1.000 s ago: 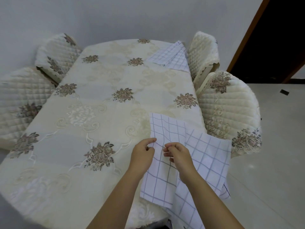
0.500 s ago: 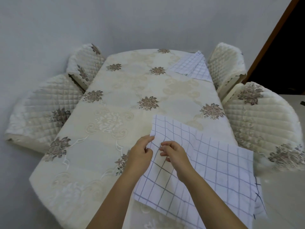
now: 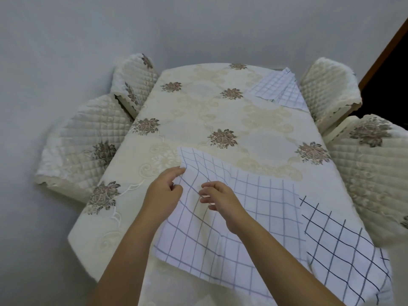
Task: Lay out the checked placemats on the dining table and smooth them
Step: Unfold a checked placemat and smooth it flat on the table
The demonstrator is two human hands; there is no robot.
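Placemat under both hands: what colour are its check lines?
Pale blue-grey lines on the white cloth placemat, head view.

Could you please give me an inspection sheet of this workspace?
Surface: table, cloth-covered, cream with flowers.
Job's things: near mat rumpled; dark-checked mat at its right, overhanging the table edge; far mat at the far right corner.
Clutter: nothing seen.
Hands: left hand and right hand both pinch the near mat.
Cables: nothing seen.
Surroundings: four quilted chairs, grey wall, dark doorway.
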